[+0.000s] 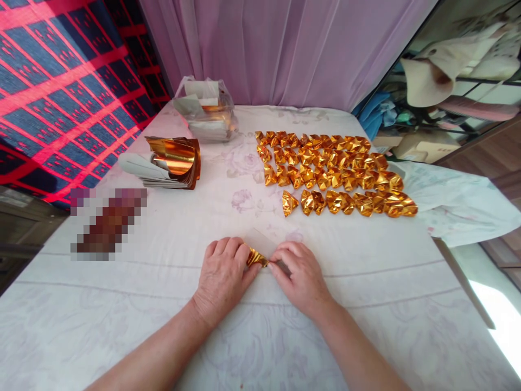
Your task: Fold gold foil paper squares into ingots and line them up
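Observation:
Near the middle of the table, my left hand (225, 267) is closed on a partly folded sheet of gold foil paper (256, 257). The thumb and fingers of my right hand (300, 274) pinch the right end of the same sheet. A pale corner of the paper sticks out behind my fingers; much of the sheet is hidden by the hands. Beyond my right hand lie rows of folded gold foil pieces (321, 176), crinkled and shiny. Left of them stands a curled stack of gold foil sheets (179, 165) with pale backs.
A clear plastic bag (207, 111) with more sheets sits at the back left. The table has a pale floral cloth (163, 326). A blurred-out patch (108, 222) covers something at left. Purple curtain (277, 49) hangs behind; a cluttered shelf (448, 103) is at right.

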Demonstrator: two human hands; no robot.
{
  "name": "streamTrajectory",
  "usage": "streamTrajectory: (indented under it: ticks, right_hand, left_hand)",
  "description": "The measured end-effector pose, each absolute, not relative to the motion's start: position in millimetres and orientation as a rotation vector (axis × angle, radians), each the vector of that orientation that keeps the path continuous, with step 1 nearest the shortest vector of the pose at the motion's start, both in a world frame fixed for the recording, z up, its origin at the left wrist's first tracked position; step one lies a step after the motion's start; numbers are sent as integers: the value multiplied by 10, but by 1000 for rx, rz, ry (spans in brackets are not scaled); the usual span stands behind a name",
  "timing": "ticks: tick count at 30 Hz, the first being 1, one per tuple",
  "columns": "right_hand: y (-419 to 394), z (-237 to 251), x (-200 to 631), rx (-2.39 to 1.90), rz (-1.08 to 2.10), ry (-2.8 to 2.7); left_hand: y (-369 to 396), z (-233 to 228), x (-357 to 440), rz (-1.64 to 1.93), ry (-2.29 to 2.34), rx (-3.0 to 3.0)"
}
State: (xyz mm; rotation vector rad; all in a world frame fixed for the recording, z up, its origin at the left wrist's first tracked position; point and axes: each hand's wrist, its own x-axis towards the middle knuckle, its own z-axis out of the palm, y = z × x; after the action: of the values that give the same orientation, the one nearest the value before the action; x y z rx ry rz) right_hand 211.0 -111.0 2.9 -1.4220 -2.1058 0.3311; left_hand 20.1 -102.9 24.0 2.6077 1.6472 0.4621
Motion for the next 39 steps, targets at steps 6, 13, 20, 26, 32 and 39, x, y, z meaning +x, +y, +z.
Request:
streamTrajectory:
  ticks: [6, 13, 20, 26, 32, 39]
  right_hand:
    - [-1122, 43, 2133, -1403, 396, -2061]
    - [-1095, 44, 2020, -1524, 325, -2042]
    - [-1095, 39, 2055, -1502, 326, -2081]
    - [-1113, 67, 2029, -1530, 343, -2106]
    - [-1122, 70, 1960, -1616, 300, -2073]
    - [-1105, 49, 2030, -1533, 408, -2065]
  left_hand:
    - [-1029, 237, 199, 472, 1641, 2604]
    - [-1032, 226, 192, 443, 1645, 2621]
    - [-1026, 215, 187, 450, 1634, 2604]
    - [-1025, 218, 183, 441, 1632, 2574]
    - [-1023, 218, 186, 464, 1639, 2587]
    - [-1024, 215, 175, 469, 1620, 2557]
